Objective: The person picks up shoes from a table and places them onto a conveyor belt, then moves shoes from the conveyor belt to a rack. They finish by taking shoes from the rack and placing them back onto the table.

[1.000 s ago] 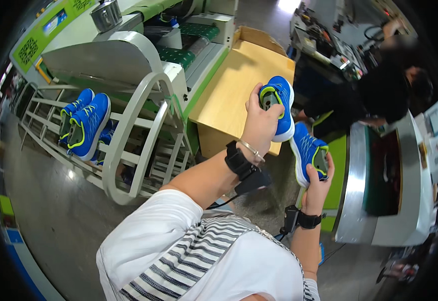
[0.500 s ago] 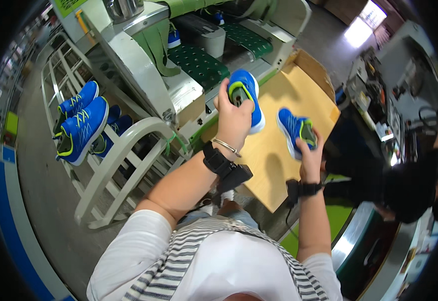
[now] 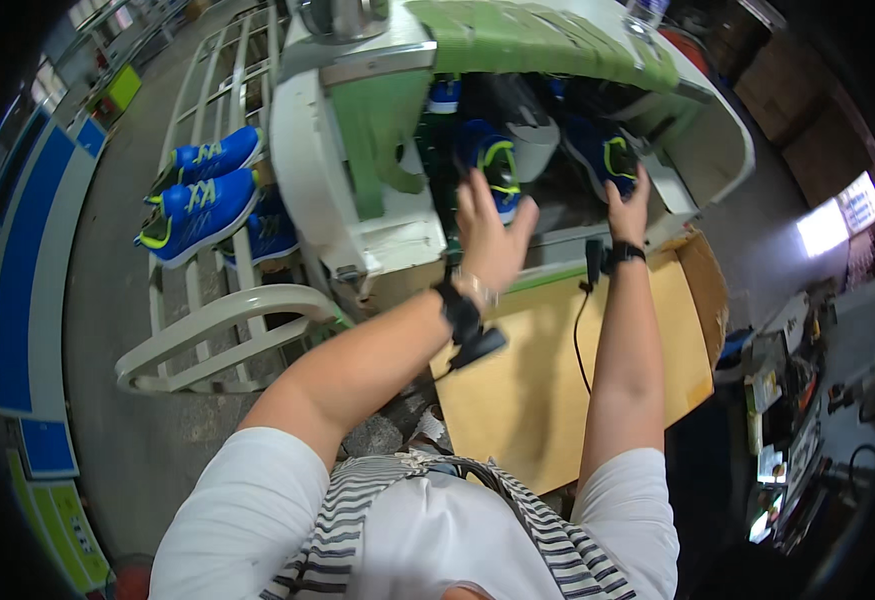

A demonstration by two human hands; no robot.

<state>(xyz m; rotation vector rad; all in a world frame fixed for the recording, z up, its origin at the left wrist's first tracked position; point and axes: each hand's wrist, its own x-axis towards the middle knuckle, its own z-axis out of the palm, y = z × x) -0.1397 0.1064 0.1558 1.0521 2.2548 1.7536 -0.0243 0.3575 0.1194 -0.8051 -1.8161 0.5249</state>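
Two blue sneakers with lime-yellow collars are inside the mouth of a white machine (image 3: 307,150), under its green strap curtain. By the left sneaker (image 3: 472,140) is my left hand (image 3: 495,240), open, its thumb and fingers spread at the shoe's heel end. My right hand (image 3: 629,212) has its thumb and fingers around the heel of the right sneaker (image 3: 585,145). The shoes' toes point into the machine, where it is dark. Deeper inside, part of another blue shoe (image 3: 444,95) shows beside a grey block (image 3: 532,140).
To the left, a pale metal tube rack (image 3: 197,310) carries several blue sneakers (image 3: 202,210). A tan board (image 3: 517,400) lies below the machine's opening, with a cardboard flap (image 3: 702,280) at its right. A metal container (image 3: 347,15) stands on the machine. Cluttered equipment (image 3: 787,400) is at far right.
Both hands have carried the sneakers from above the tan board forward into the machine's opening. My left hand's fingers have spread off its shoe. The view has turned toward the machine.
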